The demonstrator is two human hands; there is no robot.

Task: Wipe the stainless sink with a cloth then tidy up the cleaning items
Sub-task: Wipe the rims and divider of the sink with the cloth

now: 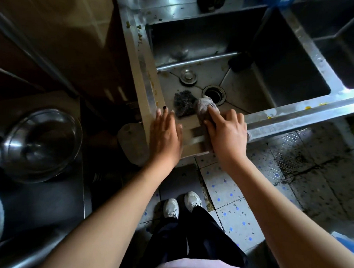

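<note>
Left hand [166, 134] lies flat on the stainless sink's [293, 116] front corner rim, fingers straight. Right hand [227, 135] grips one grey cloth [204, 108] on that rim, forefinger stretched along it, the cloth bulging into the basin. Just beside it lies one dark steel scourer [184, 105]; beyond are one open drain [214, 94] and one strainer plug [188, 77].

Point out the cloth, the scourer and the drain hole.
cloth [203, 109]: head view, bunched far end.
scourer [183, 105]: head view, middle of the dark wad.
drain [214, 93]: head view, dark opening.

Pink top [198, 266], dark trousers [199, 238], 2 white sneakers [171, 208] (dark-painted nails [165, 108])
</note>
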